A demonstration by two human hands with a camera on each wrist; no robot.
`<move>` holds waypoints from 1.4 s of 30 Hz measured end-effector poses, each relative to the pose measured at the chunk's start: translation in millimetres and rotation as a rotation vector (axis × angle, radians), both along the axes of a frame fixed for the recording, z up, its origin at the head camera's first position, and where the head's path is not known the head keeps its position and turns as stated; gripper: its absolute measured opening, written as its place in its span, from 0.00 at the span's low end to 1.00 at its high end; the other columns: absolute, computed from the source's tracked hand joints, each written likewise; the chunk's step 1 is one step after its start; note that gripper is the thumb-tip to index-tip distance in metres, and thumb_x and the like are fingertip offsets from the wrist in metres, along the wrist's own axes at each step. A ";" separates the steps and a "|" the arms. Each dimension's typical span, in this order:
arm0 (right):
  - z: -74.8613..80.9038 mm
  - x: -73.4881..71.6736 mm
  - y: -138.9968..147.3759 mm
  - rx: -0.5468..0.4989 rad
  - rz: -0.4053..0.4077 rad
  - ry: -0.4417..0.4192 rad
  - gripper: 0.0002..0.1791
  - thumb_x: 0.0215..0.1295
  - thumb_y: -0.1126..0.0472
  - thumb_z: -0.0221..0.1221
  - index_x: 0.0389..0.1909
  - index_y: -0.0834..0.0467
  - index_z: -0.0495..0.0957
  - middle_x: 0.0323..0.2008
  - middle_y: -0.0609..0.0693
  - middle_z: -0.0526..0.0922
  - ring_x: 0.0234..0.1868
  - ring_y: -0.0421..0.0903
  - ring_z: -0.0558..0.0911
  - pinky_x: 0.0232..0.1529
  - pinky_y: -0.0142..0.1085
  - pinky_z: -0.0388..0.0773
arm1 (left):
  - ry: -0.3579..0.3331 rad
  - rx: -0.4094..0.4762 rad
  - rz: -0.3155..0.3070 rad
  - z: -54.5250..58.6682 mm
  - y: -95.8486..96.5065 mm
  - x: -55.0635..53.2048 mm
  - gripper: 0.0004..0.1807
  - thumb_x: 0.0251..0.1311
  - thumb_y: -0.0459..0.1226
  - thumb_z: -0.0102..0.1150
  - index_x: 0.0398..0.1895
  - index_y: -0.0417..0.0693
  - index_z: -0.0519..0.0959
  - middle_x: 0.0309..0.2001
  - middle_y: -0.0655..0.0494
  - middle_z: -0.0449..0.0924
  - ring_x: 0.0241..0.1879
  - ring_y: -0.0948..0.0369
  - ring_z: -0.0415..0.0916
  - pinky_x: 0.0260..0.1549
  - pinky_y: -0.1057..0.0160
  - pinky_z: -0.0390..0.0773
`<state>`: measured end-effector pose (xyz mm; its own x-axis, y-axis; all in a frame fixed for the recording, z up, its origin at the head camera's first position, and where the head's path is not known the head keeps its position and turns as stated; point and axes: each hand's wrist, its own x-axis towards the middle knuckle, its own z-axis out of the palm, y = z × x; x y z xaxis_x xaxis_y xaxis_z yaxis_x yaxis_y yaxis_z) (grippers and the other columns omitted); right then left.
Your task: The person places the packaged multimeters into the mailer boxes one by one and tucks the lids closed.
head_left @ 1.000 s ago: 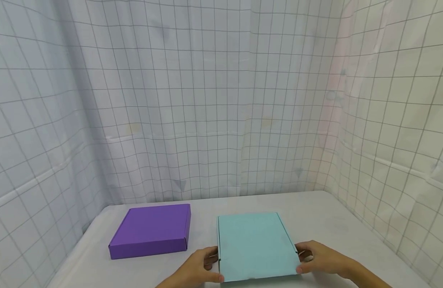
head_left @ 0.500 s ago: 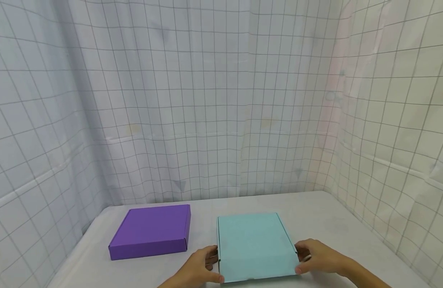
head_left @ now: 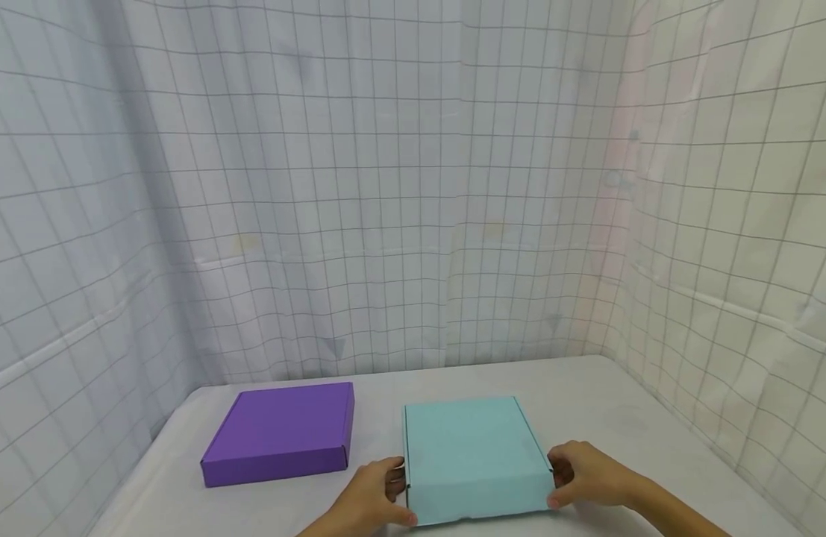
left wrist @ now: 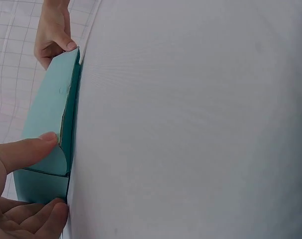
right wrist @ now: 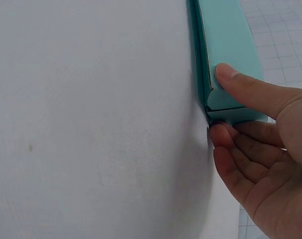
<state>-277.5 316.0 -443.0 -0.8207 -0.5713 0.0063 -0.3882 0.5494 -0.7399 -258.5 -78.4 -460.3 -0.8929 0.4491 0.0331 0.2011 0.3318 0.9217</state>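
Note:
A light teal cardboard mailer box lies on the white-covered table, its lid over it and its front flap slanting down toward the near side. At the front left corner, my left hand grips the box, thumb on the flap and the other fingers curled against the side. My right hand pinches the front right corner the same way. Both wrist views show a thumb near the flap's free edge, with a dark, narrow gap along that edge. The box's inside is hidden.
To the left sits a closed purple cardboard box on the table. White curtains with a grid pattern rise behind the table and on both sides.
The teal box's front flap has bent further down, with a clear fold now showing at the lid's front. Both hands have stayed at the front corners. The purple box stays put.

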 end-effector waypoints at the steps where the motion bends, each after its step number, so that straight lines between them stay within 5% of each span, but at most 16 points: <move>1: 0.1 -0.3 -0.1 0.004 -0.005 0.005 0.23 0.45 0.53 0.72 0.40 0.60 0.78 0.32 0.45 0.80 0.31 0.43 0.78 0.32 0.33 0.77 | 0.009 -0.005 -0.001 0.1 0.5 -0.4 0.52 0.32 0.34 0.78 0.60 0.20 0.58 0.56 0.31 0.69 0.53 0.43 0.70 0.45 0.52 0.75; 13: 0.2 -3.0 -3.8 0.029 -0.042 0.042 0.26 0.42 0.50 0.73 0.39 0.63 0.79 0.30 0.43 0.82 0.30 0.43 0.80 0.30 0.33 0.78 | 0.079 -0.099 0.038 -1.6 2.7 -3.6 0.46 0.30 0.37 0.79 0.55 0.25 0.67 0.47 0.40 0.78 0.47 0.50 0.76 0.40 0.51 0.78; 31: -4.4 1.5 -6.6 0.034 -0.108 0.097 0.27 0.41 0.49 0.73 0.38 0.64 0.79 0.30 0.43 0.82 0.29 0.41 0.80 0.30 0.32 0.78 | 0.071 -0.156 0.139 0.5 11.5 -5.2 0.36 0.27 0.33 0.79 0.45 0.32 0.71 0.40 0.44 0.81 0.41 0.51 0.78 0.42 0.47 0.76; 42: -7.3 -0.9 -7.2 0.049 -0.109 0.193 0.25 0.41 0.48 0.72 0.34 0.63 0.83 0.27 0.40 0.82 0.27 0.38 0.79 0.27 0.30 0.78 | 0.150 -0.177 0.157 1.4 10.2 -5.6 0.33 0.26 0.32 0.80 0.39 0.38 0.70 0.35 0.44 0.82 0.39 0.54 0.79 0.39 0.50 0.77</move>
<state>-278.4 308.8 -450.3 -0.8638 -0.4830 0.1433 -0.4563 0.6295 -0.6289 -264.1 -68.2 -458.9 -0.9432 0.3158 0.1036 0.2642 0.5233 0.8102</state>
